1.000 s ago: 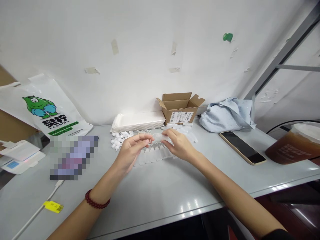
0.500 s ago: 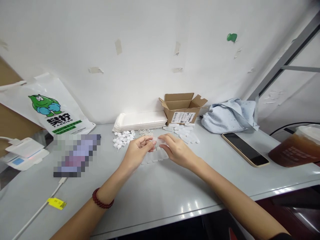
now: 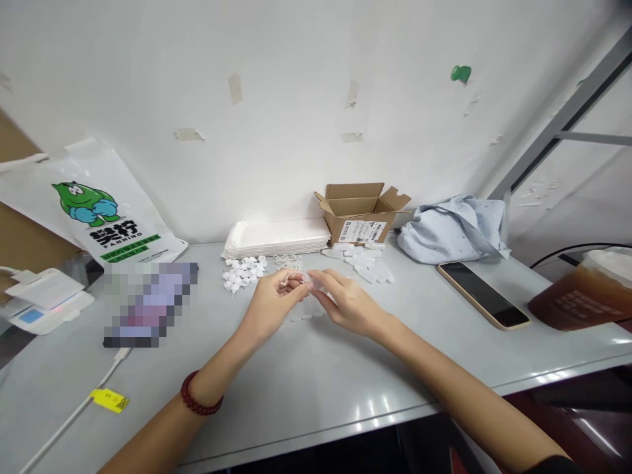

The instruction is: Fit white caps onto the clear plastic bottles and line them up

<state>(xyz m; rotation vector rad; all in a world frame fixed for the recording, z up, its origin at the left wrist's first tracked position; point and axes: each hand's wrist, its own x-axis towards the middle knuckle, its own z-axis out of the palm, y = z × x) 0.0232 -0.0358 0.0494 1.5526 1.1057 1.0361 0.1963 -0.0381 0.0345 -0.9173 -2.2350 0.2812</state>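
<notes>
Translucent piece, partly hidden, sits between the hands above the grey table. Left hand and right hand both seem to pinch it, thumbs bent inward; they have drawn closer together than in the earlier frame.

From here the light looks even and moderate, turning the white wall greyish. Glare streaks the front of the table, whose shadows are faint and soft; underneath, it's dark. The cup looks stretched sideways. Coarse squares mask a patch at left. Clear pieces nearly vanish against grey.
</notes>
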